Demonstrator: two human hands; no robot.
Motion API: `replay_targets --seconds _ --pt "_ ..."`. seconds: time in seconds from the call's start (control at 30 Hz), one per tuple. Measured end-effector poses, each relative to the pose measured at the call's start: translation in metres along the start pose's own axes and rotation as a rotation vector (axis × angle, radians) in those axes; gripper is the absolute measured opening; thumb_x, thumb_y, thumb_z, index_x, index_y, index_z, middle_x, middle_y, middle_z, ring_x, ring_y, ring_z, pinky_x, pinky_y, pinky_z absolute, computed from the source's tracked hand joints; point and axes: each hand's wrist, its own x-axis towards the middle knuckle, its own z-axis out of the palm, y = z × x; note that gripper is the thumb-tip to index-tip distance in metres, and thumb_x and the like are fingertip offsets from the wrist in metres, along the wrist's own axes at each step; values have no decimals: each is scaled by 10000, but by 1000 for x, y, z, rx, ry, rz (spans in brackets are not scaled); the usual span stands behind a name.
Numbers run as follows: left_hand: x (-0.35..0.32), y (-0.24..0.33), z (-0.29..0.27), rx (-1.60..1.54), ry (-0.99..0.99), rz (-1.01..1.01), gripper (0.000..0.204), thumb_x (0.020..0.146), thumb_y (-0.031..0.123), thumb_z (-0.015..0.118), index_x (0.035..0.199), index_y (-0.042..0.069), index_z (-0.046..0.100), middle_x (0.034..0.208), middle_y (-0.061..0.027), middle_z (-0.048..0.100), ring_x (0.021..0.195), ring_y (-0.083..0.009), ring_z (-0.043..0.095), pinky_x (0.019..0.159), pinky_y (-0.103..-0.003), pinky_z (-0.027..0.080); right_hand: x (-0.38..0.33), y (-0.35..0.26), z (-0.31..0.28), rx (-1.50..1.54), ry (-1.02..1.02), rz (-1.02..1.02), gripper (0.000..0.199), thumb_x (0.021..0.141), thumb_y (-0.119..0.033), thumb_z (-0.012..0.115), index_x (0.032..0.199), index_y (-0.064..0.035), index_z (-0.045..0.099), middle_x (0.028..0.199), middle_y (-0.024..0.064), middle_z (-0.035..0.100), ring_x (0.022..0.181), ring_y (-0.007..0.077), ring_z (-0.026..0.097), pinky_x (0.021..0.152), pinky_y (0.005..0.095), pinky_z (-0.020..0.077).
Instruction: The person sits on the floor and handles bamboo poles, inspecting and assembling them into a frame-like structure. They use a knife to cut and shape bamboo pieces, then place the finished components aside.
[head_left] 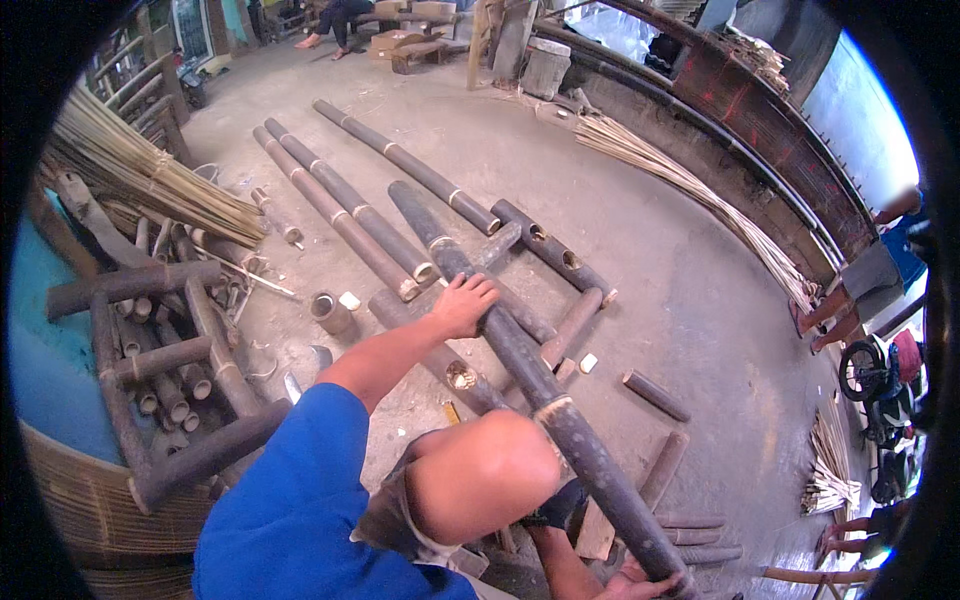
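A long dark bamboo pole (515, 350) with pale rings at its joints slants from the upper middle to the lower right, across the front of my bent knee. Around its upper half my left hand (467, 304) is closed, fingers over the top. At the near end, by the lower edge, my right hand (637, 582) grips it from the side and below, partly cut off by the picture's edge. Beneath the pole lies a bamboo piece with a cut hole (462, 376). Just beyond it is another holed bamboo piece (553, 246), next to shorter crosspieces (573, 328).
Several long bamboo poles (340, 205) lie ahead on the left. A bamboo frame (165, 360) stands at the left over stacked cut pieces. Split strips (690, 195) lie along the right wall. Short bamboo offcuts (656, 395) are at the right. People (870, 270) are farther off.
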Motion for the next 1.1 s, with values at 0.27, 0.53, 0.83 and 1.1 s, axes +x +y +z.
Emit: replay_targets --seconds 0.27,0.53,0.83,1.1 --pt "-25 -23 60 -252 171 -546 886 688 232 854 1468 169 438 1478 -189 444 1417 -418 366 1156 -548 346 -2 116 27 -11 11 309 761 881 -542 710 1362 17 524 1354 209 599 1223 367 607 1044 523 513" --pt "-47 125 87 -1846 -291 -1030 1076 870 665 698 1554 -12 218 1080 -137 681 945 -231 667 868 -407 539 -37 236 103 -103 -182 689 746 914 -624 625 1401 -72 502 1360 144 550 1239 343 524 1079 527 431" --pt "13 58 103 -2193 446 -1390 653 851 493 771 1267 39 556 1054 -85 639 938 -232 629 867 -423 521 -80 239 130 -237 -80 785 1291 714 -839 684 1572 -33 152 1518 252 320 1356 444 419 1166 583 335" --pt "19 11 103 -2238 579 -1395 686 852 476 783 1319 38 535 1148 -118 648 1019 -258 646 958 -455 513 -63 257 142 -356 -214 579 906 937 -729 503 1565 -112 286 1546 172 370 1386 396 399 1117 566 374"
